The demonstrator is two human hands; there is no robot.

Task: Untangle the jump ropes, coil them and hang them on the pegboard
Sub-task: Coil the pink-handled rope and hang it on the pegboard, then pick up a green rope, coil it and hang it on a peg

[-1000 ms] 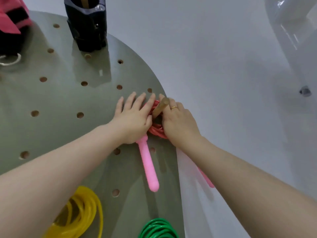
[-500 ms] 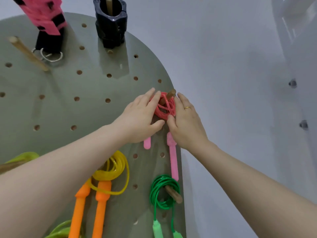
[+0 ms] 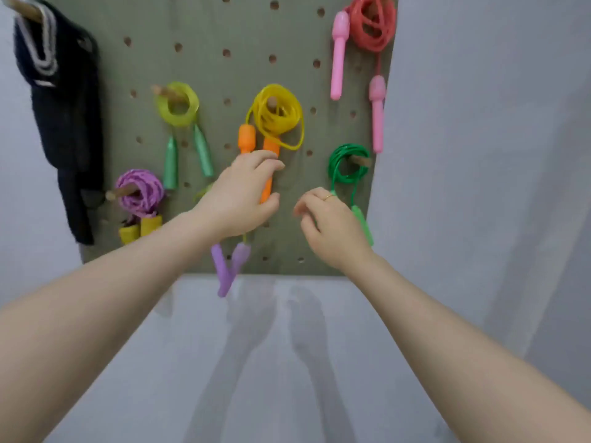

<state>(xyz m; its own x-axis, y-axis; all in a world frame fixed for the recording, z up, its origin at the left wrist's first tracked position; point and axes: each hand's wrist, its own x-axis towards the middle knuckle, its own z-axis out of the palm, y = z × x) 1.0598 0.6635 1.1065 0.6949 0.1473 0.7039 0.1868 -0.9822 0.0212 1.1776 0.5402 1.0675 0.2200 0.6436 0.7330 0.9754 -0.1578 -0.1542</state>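
No brand, label or writing can be read on anything here.

Both bare forearms reach forward and up from the lower corners toward the grey-green pegboard with round holes (image 3: 224,75) mounted on a pale wall. The left hand (image 3: 238,195) is raised before the middle of the board, palm toward it, its fingers (image 3: 270,163) loosely curved with the thumb below; they overlap the lower orange handle of the yellow coiled jump rope with orange handles (image 3: 278,116), but whether they actually clasp that handle cannot be told through the blur. The right hand (image 3: 329,225), wearing a thin gold ring (image 3: 327,196), is held a little lower and to the right, its fingers loosely curled with nothing in them, just beside the hanging handles of the green coiled jump rope (image 3: 348,163) and apart from the left hand.

The ropes all hang on wooden pegs. The red coiled jump rope with pink handles (image 3: 371,24) sits at the top right corner, well above both hands. The yellow-green coiled rope with green handles (image 3: 177,105) hangs left of the yellow one. The purple coiled rope with yellow handles (image 3: 140,191) is at the lower left. Two lilac handles (image 3: 228,266) dangle below the left wrist. A dark navy garment with white stripes (image 3: 64,107) hangs at the far left.
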